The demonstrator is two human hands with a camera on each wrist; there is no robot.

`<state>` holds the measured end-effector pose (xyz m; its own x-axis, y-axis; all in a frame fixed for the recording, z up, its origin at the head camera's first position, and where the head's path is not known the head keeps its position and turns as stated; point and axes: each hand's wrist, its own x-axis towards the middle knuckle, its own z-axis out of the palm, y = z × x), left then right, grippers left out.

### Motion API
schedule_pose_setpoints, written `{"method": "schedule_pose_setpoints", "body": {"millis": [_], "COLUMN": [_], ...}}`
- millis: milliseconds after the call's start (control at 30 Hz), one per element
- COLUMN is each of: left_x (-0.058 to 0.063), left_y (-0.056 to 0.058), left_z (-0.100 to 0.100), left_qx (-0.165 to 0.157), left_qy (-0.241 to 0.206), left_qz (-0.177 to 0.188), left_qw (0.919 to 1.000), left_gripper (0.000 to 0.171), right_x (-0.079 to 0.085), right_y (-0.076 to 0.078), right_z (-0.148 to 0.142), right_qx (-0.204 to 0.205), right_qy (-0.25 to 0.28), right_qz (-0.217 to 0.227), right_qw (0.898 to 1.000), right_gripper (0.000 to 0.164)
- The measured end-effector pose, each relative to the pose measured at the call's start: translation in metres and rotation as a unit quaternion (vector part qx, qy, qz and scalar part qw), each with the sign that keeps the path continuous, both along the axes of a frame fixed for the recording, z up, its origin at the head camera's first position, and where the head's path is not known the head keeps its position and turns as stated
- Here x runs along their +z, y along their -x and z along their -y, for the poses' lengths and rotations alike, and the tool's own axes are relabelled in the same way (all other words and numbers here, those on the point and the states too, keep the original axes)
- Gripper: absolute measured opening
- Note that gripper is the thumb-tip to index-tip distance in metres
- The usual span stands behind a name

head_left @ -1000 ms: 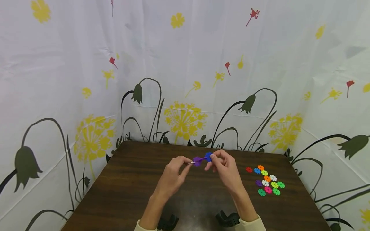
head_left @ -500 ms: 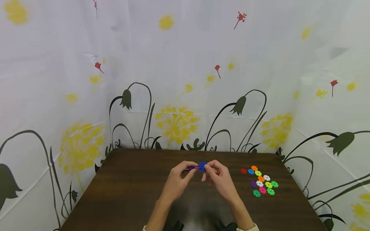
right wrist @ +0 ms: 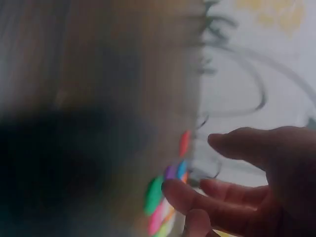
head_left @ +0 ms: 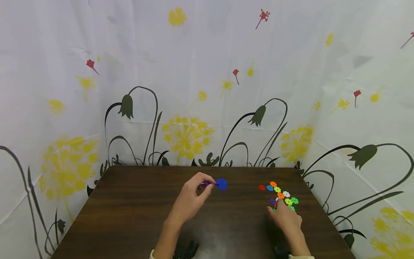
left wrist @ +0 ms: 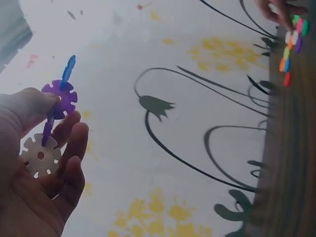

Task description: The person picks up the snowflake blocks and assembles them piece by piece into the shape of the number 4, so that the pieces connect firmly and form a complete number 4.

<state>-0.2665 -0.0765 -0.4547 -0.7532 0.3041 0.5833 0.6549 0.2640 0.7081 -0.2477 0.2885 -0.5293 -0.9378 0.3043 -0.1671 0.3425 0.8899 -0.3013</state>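
My left hand point(head_left: 191, 196) pinches a chain of notched plastic discs above the table. In the left wrist view a blue disc point(left wrist: 68, 71) tops the chain, slotted into a purple disc point(left wrist: 65, 99) under my thumb. Below come a second purple disc point(left wrist: 48, 129), seen edge-on, and a white disc point(left wrist: 41, 155) near the curled fingers. My right hand point(head_left: 288, 217) reaches over the loose flower-shaped discs, hiding some of them. Its thumb and fingers point(right wrist: 237, 212) stand apart in the blurred right wrist view, with nothing seen between them.
Loose discs lie flat on the dark wooden table point(head_left: 136, 208), among them a red disc point(head_left: 262, 187), a blue disc point(head_left: 270, 188) and an orange disc point(head_left: 280, 195). A flower-printed white curtain point(head_left: 200, 72) hangs behind the table and along both sides.
The right hand has let go of the blue disc and moved right to the loose discs. The left hand keeps the chain, its blue end now free. The head view has shifted right.
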Motion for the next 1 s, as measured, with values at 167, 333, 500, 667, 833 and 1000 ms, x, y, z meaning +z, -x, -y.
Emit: {"method": "schedule_pose_setpoints", "body": {"millis": [167, 333, 500, 667, 833, 1000], "left_x": [0.012, 0.008, 0.007, 0.013, 0.015, 0.016], "left_y": [-0.008, -0.015, -0.017, -0.018, -0.019, -0.018], "left_z": [0.003, -0.004, -0.009, -0.007, -0.004, -0.002], "left_qx": [0.008, 0.028, 0.057, 0.088, 0.095, 0.073], "left_qy": [-0.007, -0.028, -0.046, -0.043, -0.041, -0.064], "left_qz": [-0.025, -0.025, -0.029, -0.015, 0.008, 0.029], "left_qw": [0.9996, 0.9989, 0.9969, 0.9951, 0.9946, 0.9948], "left_gripper": [0.009, 0.012, 0.019, 0.023, 0.019, 0.013], "right_x": [-0.014, -0.030, -0.038, -0.034, -0.029, -0.030], "right_y": [0.007, 0.006, 0.007, 0.016, 0.022, 0.030], "right_z": [-0.021, -0.029, -0.033, -0.037, -0.043, -0.047], "right_qx": [-0.014, -0.007, -0.005, 0.022, 0.048, 0.086], "right_qy": [-0.002, -0.005, 0.008, 0.017, 0.047, 0.145], "right_qz": [0.022, 0.039, 0.032, 0.015, 0.022, 0.009], "right_qw": [1.000, 0.999, 0.999, 0.999, 0.998, 0.986], "right_gripper": [0.059, 0.054, 0.043, 0.043, 0.041, 0.023]}}
